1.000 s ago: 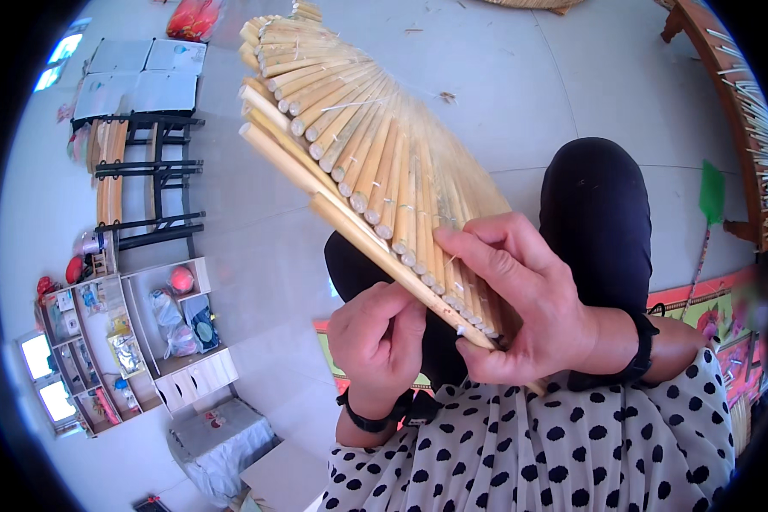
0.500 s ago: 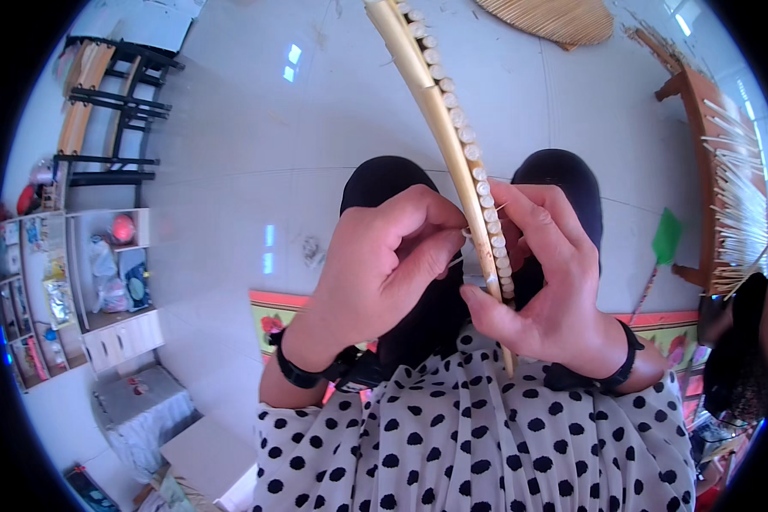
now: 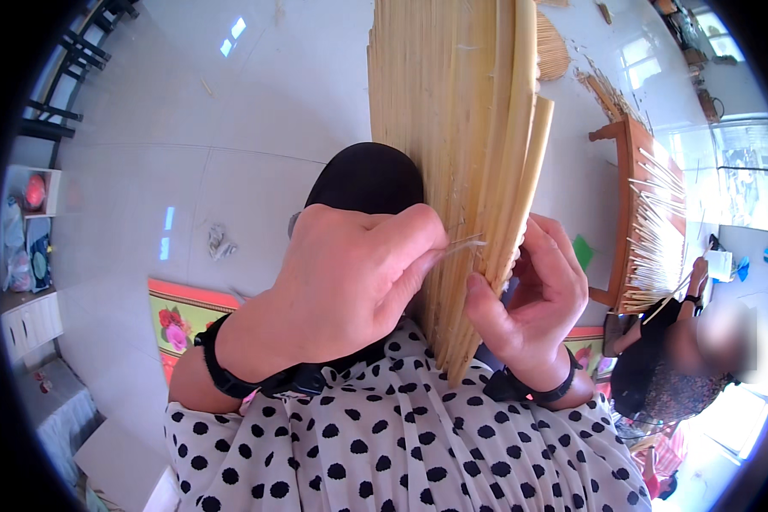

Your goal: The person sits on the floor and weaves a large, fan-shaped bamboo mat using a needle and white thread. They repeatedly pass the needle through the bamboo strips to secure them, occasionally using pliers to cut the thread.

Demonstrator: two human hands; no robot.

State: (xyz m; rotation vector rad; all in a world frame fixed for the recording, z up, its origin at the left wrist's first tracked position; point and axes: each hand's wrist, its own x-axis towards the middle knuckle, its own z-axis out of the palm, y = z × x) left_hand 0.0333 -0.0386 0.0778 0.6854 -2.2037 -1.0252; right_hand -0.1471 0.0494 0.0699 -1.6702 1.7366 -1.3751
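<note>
A stiff panel of pale yellow plant stalks [image 3: 452, 128], laid side by side, stands between my hands with its flat face showing. My left hand [image 3: 350, 282] is closed in a pinch at the panel's left side, on a thin whitish strand [image 3: 465, 245] that reaches across the stalks. On the right edge, my right hand [image 3: 529, 294] grips the panel, its thumb on the near face and its fingers curled behind. Those fingertips are partly hidden by the stalks. The panel's narrow lower end meets my polka-dot clothing [image 3: 375, 435].
At the right, a wooden bench [image 3: 627, 213] carries many loose thin stalks [image 3: 657, 230]. A co-worker in dark clothing [image 3: 657, 367] is beside it, one hand near the stalks. Another stalk piece [image 3: 553, 47] lies on the floor beyond. Shelves [image 3: 38, 273] stand at the left.
The panel has turned from edge-on to flat face. My left hand has drawn the strand across that face. The view has swung right, bringing in the co-worker.
</note>
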